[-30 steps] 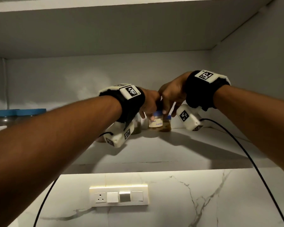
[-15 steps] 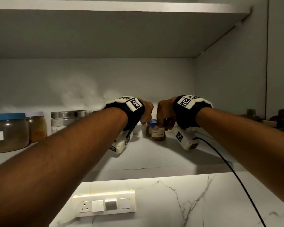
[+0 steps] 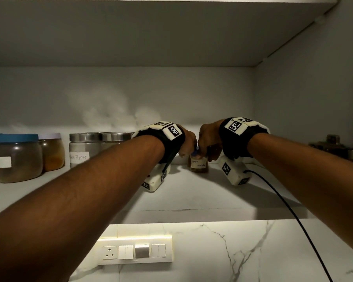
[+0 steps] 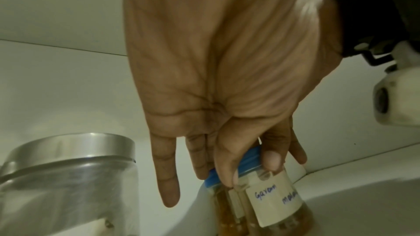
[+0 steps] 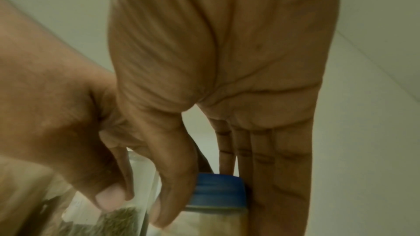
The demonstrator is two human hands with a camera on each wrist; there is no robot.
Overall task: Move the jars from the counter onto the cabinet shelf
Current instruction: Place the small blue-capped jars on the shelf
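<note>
Where both hands [image 3: 198, 142] meet, the blue-lidded jar [image 3: 199, 164] stands gripped.

Kitchen: spice jars [image 3: 17, 157], cabinet shelf [image 3: 191, 196]

Your small clear blue-lidded spice jar [image 3: 199, 164] stands upright on the pale cabinet shelf [image 3: 191, 192].
You can see brown spice inside and a white handwritten label facing you; it sits toward the back, right of centre. Beside it you have a second clear jar [image 5: 127, 209] of darker contents, its lid hidden.
</note>
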